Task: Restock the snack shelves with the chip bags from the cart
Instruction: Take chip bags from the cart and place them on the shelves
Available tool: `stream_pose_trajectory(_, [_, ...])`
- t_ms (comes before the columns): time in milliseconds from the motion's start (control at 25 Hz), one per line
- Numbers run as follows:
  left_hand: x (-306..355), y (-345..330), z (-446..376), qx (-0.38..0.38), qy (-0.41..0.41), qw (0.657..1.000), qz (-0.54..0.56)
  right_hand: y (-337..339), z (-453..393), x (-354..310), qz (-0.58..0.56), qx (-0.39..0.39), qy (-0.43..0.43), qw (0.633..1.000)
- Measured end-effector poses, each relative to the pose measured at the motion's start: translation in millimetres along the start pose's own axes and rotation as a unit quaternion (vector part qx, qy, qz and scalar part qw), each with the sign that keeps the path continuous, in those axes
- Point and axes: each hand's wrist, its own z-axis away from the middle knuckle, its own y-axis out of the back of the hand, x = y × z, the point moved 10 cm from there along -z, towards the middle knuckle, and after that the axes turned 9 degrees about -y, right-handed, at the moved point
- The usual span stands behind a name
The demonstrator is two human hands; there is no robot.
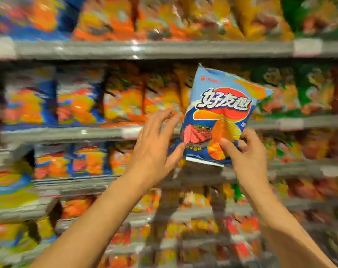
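Observation:
A blue chip bag [220,113] with a steak and ridged chips printed on it is held upright in front of the middle shelf. My right hand [243,151] grips its lower right corner, thumb on the front. My left hand [156,146] is spread open just left of the bag, fingertips at its lower left edge. The snack shelves [154,49] behind are packed with blurred blue, orange and green bags. The cart is out of view.
Grey shelf rails [71,132] run across at several heights. Blue bags [54,101] fill the left of the middle shelf, orange ones [133,101] the centre, green ones [315,91] the right. Lower shelves hold more blurred bags.

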Motion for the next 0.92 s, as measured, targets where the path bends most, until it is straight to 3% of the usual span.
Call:
stream_pose_trajectory(240, [-94,169,12,0.059,0.072,0.984,-0.151,-156,-38,-115,0.005,-0.079,0.120,0.990])
stream_pose_trajectory(440, [-178,245,14,0.060,0.129,0.958,-0.250,-277,-81,-196,0.020,-0.131,0.209,0.969])
stream_pose_trajectory(520, [-216,265,17,0.057,0.150,0.944,-0.288,-322,-104,-226,0.010,-0.142,0.238,0.961])
stream_pose_trajectory(640, [-280,285,20,0.024,0.179,0.927,-0.329,-378,-138,-277,0.021,-0.078,0.297,0.952])
stream_pose_trajectory(800, [-362,297,19,-0.036,0.214,0.908,-0.357,-472,-175,-313,-0.003,-0.097,0.294,0.951])
stream_pose_trajectory(920, [-398,291,22,-0.060,0.215,0.913,-0.341,-531,-188,-326,0.022,-0.086,0.302,0.949])
